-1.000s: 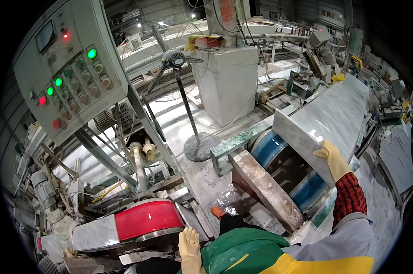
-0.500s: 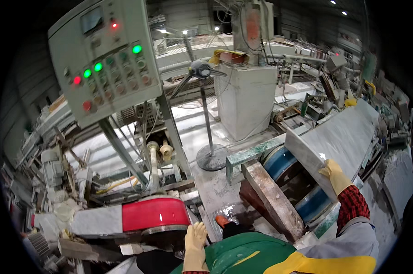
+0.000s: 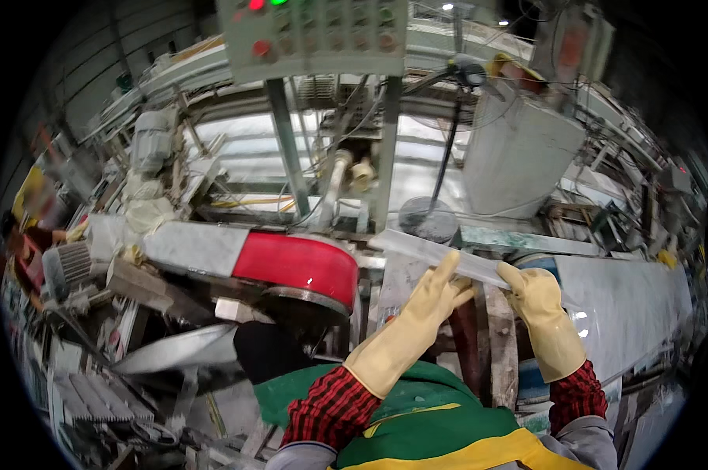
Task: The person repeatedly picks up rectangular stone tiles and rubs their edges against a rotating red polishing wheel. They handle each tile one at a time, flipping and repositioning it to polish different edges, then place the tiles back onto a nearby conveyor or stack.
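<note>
1. Crowded workshop machinery fills the view: conveyors, cables and metal frames run from near to far, with pale stone slabs lying on the lines.
2. At the far top hangs a grey control panel (image 3: pixel 315 35) with red and green lamps, carried on slanted metal legs.
3. Near the middle left sits a red curved guard (image 3: pixel 299 269) over a wheel, with a white housing just to its left.
4. Both hands wear yellow rubber gloves, with red checked cuffs behind them.
5. The left hand (image 3: pixel 424 309) reaches up to the underside of a thin pale stone strip (image 3: pixel 440 254); its fingers are stretched out and partly spread against the strip, not curled round it.
6. The right hand (image 3: pixel 538 301) is closed on the near right part of the same strip, thumb on top, fingers apparently wrapped beneath, though the glove hides them.
7. The strip lies tilted, its left end far and its right end merging toward a broad grey slab (image 3: pixel 628 301) on the right.
8. At the far left edge, another person (image 3: pixel 25 243) is blurred.
</note>
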Demonstrator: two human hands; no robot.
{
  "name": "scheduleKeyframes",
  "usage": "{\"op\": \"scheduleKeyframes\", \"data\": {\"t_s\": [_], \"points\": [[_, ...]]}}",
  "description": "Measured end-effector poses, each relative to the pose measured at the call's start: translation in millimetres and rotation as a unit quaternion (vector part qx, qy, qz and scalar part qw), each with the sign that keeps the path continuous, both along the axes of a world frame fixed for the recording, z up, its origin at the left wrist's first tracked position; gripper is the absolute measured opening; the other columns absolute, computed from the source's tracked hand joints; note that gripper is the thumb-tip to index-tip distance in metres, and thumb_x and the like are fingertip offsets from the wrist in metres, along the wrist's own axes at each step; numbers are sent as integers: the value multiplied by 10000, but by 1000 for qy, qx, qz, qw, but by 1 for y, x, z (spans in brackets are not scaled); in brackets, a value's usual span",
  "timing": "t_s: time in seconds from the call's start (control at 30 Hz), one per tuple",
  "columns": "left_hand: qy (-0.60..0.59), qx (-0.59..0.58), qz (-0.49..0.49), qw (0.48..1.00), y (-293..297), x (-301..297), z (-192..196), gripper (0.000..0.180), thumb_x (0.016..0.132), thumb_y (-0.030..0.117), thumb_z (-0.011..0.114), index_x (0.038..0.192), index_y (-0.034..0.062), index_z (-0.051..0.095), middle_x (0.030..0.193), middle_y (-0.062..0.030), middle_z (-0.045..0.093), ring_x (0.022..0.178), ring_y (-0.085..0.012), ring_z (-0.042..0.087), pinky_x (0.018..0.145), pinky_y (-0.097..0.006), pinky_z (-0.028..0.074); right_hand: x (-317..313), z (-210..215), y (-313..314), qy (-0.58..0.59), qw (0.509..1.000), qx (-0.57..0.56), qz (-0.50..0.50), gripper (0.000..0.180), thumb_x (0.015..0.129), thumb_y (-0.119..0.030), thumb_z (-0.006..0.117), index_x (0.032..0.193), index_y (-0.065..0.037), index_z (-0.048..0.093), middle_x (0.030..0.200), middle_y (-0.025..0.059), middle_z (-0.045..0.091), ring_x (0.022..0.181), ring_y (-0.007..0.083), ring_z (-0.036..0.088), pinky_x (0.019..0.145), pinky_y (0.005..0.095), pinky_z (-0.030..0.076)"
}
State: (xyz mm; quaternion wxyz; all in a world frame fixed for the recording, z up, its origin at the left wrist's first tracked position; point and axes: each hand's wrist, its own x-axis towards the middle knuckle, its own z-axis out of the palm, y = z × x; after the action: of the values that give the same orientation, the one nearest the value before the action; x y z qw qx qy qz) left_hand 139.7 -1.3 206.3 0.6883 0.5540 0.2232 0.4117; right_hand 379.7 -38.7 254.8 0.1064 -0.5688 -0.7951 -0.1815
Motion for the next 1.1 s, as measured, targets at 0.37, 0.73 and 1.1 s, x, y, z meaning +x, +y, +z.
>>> {"op": "scheduleKeyframes", "data": {"t_s": [0.37,0.73,1.1], "points": [[-433,-463,166,755,31,-119,-61,431,1017,278,378,1358,25,456,1434,-159,440,1349,-261,362,1123,-360,321,-131,27,55,159,951,-80,253,579,627,-79,754,1175,-33,572,1147,170,614,1105,318,587,952,389,465],[-462,-421,205,753,68,-211,-104,429,1006,258,405,1373,44,464,1411,-108,493,1272,-284,472,1125,-413,338,-131,-101,91,828,421,-318,-192,395,915,-382,632,1159,-72,601,1029,72,651,647,194,582,405,290,328],[872,367,116,303,62,-222,-118,534,963,218,488,1460,55,377,1453,-53,473,1281,-237,479,1146,-503,193,-181,-134,115,720,577,-264,-281,505,829,-483,699,1098,-64,613,887,84,626,609,222,557,462,353,404]]}}
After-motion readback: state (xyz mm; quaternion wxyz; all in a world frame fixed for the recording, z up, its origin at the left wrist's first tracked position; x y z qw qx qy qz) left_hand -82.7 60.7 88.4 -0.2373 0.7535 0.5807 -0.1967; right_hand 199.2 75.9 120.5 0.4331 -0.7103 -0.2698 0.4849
